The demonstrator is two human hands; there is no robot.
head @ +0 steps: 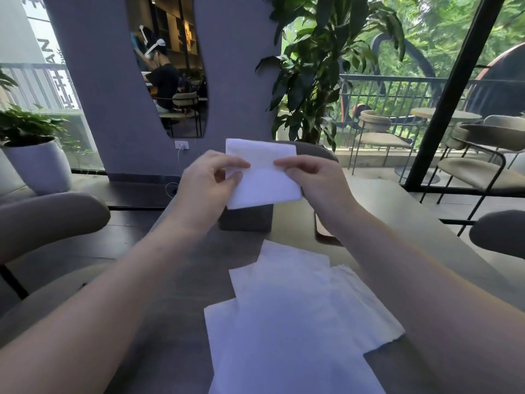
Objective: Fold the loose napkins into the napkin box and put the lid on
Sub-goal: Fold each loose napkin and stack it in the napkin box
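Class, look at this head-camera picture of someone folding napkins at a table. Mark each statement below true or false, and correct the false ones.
1. Both hands hold one white napkin in the air. True: the left hand and right hand pinch it at either side.
2. The napkin box stands beyond the hands, partly hidden by the held napkin. True.
3. All loose napkins are already packed away. False: a pile of loose napkins lies flat on the table.
4. The lid is already on the box. False: the box top is hidden, so this cannot be told; a dark flat object lies right of the box.
5. The pile lies nearer the person than the box. True.
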